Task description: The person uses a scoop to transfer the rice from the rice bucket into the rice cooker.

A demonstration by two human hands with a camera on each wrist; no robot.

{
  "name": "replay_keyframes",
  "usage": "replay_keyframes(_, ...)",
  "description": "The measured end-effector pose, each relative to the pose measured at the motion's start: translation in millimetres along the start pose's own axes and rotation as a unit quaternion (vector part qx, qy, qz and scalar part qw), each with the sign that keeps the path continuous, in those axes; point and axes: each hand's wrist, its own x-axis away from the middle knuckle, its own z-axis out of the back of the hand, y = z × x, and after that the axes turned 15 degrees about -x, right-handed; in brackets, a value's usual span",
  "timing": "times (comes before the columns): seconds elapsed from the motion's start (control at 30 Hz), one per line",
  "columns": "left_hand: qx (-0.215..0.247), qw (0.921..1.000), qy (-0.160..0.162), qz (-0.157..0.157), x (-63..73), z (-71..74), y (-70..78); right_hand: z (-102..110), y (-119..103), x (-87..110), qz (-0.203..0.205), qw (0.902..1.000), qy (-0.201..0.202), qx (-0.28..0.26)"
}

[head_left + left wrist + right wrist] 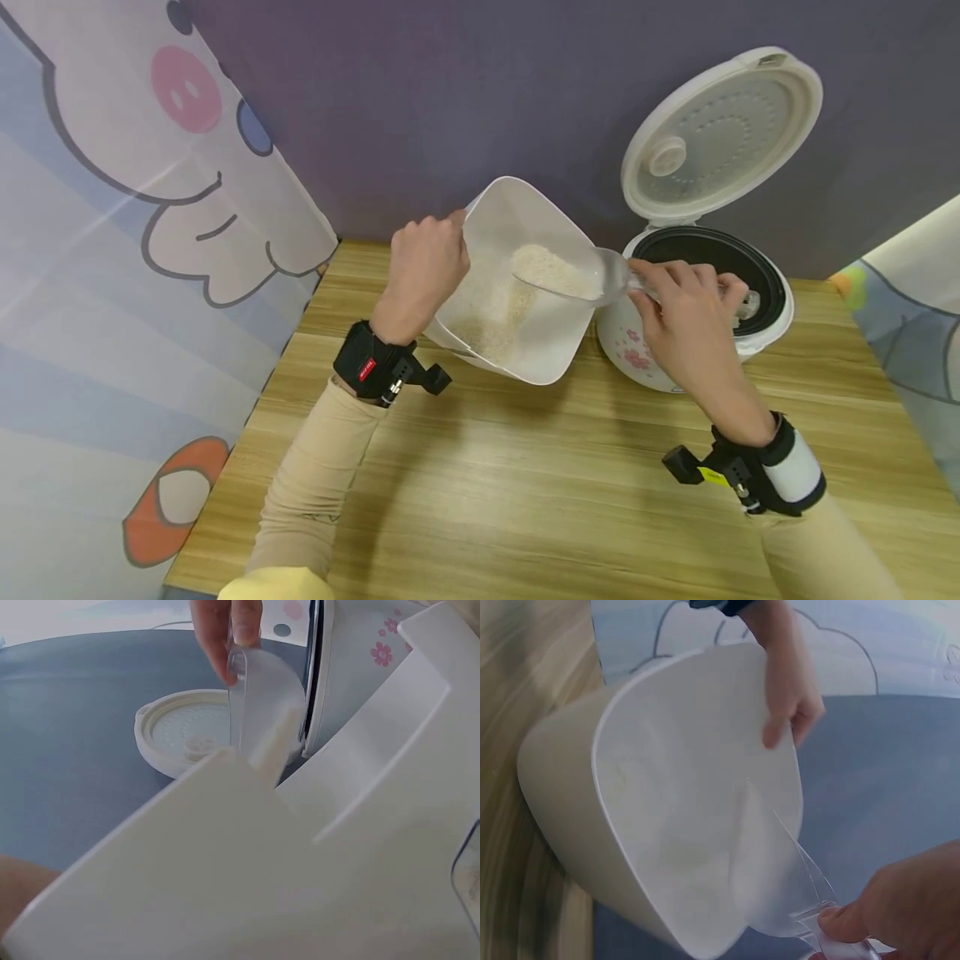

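My left hand grips the upper left rim of a white rice bin, which leans with its mouth toward me. Loose rice lies low inside it. In my right hand is a clear plastic scoop, pinched by its handle between thumb and fingers. A heap of white rice fills the scoop, whose bowl overlaps the bin's mouth. From the right wrist, the scoop appears at the bin's edge, with the left hand on the rim beyond.
Just right of the bin stands a white rice cooker with pink flowers, its lid raised and the dark inner pot showing. Everything is on a wooden table against a grey wall. A cartoon-printed sheet hangs at the left.
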Motion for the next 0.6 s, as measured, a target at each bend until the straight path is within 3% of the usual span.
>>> replay_keyframes(0.6,-0.006,1.0,-0.007,0.002,1.3,0.7,-4.0,49,48,20.8,-0.083,0.995,0.05,0.023)
